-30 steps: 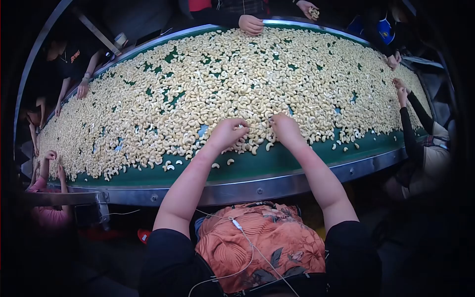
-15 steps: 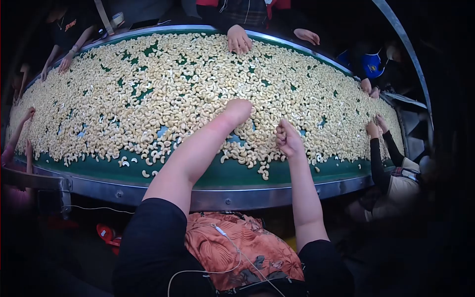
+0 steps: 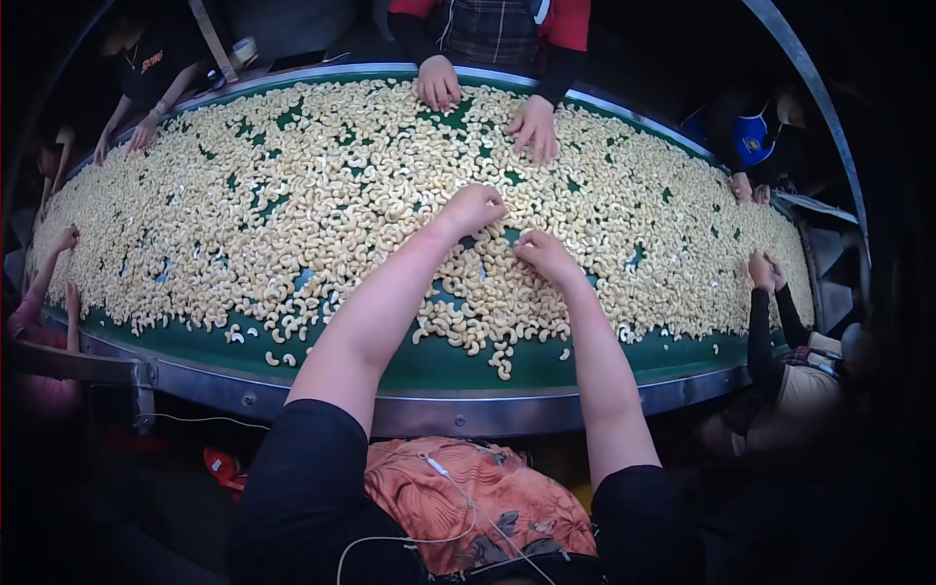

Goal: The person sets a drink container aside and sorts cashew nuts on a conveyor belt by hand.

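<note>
Pale cashew nuts (image 3: 370, 195) lie spread thickly over a green belt (image 3: 546, 366). Over the middle of the nuts is my left hand (image 3: 475, 209), its fingers curled and pressed together; what they hold, if anything, is too small to name. Just to the right and a little nearer to me, my right hand (image 3: 546, 255) is low over the nuts with thumb and fingertips pinched; its contents cannot be made out. The two hands are apart. Patches of bare belt show between and below them, and a few nuts lie loose toward the near edge.
A metal rail (image 3: 458, 414) runs along the near side. Across the belt, a co-worker's two hands (image 3: 535, 128) touch the nuts. Other people's hands reach in at the left (image 3: 146, 130) and right (image 3: 765, 271). A roll of tape (image 3: 245, 49) lies beyond the far edge.
My left hand has moved forward from the near nuts, and my right hand has come back beside it. The co-worker opposite has brought a second hand down onto the nuts. The view has shifted.
</note>
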